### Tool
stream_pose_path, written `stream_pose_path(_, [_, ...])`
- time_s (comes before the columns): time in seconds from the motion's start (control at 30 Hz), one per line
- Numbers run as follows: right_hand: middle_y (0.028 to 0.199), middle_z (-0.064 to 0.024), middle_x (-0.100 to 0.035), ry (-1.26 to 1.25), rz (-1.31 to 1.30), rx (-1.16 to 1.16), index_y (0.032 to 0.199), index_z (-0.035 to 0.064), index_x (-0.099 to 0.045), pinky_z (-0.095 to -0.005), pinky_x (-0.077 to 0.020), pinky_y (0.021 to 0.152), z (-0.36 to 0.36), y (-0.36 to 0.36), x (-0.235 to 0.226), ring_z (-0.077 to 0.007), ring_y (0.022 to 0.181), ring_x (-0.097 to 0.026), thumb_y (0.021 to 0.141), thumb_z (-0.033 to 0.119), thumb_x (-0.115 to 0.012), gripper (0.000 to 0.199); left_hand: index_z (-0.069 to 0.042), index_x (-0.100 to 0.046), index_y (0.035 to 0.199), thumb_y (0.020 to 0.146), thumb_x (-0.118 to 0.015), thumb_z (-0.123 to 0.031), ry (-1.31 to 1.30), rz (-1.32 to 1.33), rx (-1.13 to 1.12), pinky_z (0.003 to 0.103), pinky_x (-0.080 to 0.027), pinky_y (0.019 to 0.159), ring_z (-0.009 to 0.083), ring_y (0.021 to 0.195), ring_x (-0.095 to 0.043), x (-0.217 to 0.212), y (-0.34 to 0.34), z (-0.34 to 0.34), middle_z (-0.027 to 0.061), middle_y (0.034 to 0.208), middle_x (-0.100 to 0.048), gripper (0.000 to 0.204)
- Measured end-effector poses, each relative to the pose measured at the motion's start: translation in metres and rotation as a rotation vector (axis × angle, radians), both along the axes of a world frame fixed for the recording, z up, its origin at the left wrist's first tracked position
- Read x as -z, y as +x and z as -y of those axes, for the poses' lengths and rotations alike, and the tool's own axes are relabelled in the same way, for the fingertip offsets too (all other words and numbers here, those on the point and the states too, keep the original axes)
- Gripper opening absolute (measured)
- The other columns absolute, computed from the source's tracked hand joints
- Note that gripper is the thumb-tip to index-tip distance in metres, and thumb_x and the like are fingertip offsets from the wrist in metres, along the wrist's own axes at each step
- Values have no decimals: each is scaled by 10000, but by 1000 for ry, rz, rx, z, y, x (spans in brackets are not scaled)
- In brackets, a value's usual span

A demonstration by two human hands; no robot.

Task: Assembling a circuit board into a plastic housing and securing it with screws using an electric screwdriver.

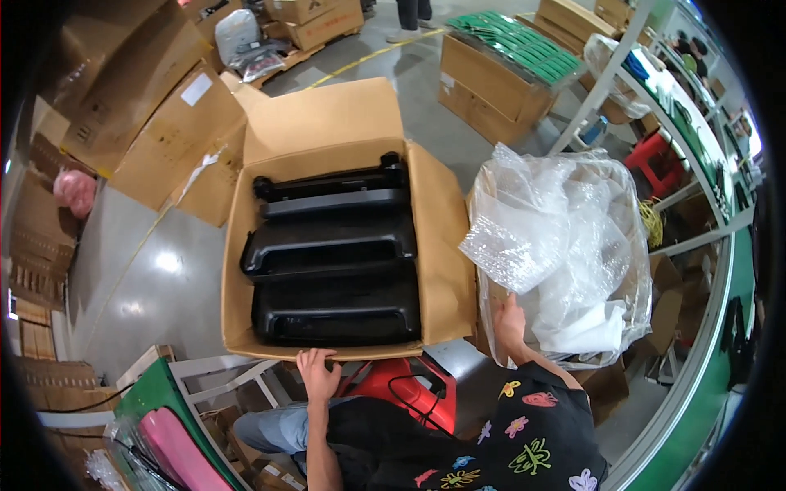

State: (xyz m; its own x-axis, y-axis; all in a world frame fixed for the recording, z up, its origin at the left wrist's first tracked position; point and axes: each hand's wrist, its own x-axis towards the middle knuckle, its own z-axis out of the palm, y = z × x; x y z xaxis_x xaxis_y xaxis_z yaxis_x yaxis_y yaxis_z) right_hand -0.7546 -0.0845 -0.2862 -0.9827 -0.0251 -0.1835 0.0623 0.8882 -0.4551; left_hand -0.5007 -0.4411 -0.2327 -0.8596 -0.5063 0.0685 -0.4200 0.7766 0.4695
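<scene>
My left hand (318,372) rests on the near rim of a large open cardboard box (446,245), its fingers apart and laid over the edge. Inside the box, several black moulded plastic parts (332,299) are stacked in a row, with raised curved frames facing up. At the right, my right hand (509,323) is closed at the lower edge of a sheet of bubble wrap (520,245); its fingertips are partly hidden. That sheet lies on a heap of clear wrap in a plastic-lined bin (640,327) beside the box.
A red stool (446,401) stands close below the box. Brown cartons (164,123) crowd the left. Green parts (520,45) cover a carton at the back. A green-topped workbench (741,286) curves along the right; another bench (155,385) holds a pink item at lower left.
</scene>
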Motion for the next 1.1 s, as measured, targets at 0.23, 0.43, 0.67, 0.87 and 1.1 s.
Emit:
stream_pose_path(0.23, [833, -336, -622, -16, 53, 16, 1122, -14, -475, -618, -454, 718, -3, -1, -8, -536, 795, -593, 951, 235, -532, 307, -83, -662, 900, 683, -664, -71, 23, -15, 8, 514, -307, 1083, 306, 987, -547, 1, -4, -4, 90, 912, -595, 217])
stream_pose_path(0.43, [807, -330, -625, 8, 17, 0, 1141, -24, -470, -609, -466, 689, -2, 2, -4, -531, 764, -596, 948, 224, -532, 320, -83, -658, 898, 691, -664, -80, 45, -22, 9, 505, -296, 1091, 299, 985, -546, 0, 0, -2, 82, 911, -596, 207])
stream_pose_path(0.67, [833, -296, -647, 40, 79, 11, 1157, 11, -450, -593, -494, 729, -5, -2, -2, -493, 804, -631, 943, 226, -529, 313, -89, -663, 908, 697, -667, -89, 43, -12, 6, 501, -296, 1091, 298, 997, -545, 5, -3, -1, 81, 909, -593, 211])
stream_pose_path(0.87, [865, -300, -645, 48, 67, 23, 1202, 0, -465, -584, -489, 729, 0, -1, -2, -491, 810, -625, 948, 243, -521, 355, -102, -675, 914, 696, -680, -134, 36, 0, -2, 493, -282, 1098, 295, 1027, -535, 3, -2, -1, 89, 930, -591, 220])
stream_pose_path(1.1, [736, -299, -622, 38, -118, -9, 1117, -25, -491, -588, -466, 617, -10, 1, 15, -504, 693, -602, 954, 233, -542, 309, -114, -684, 923, 695, -700, -130, 59, -2, -3, 473, -291, 1093, 283, 1007, -537, 2, -3, -2, 70, 935, -606, 230])
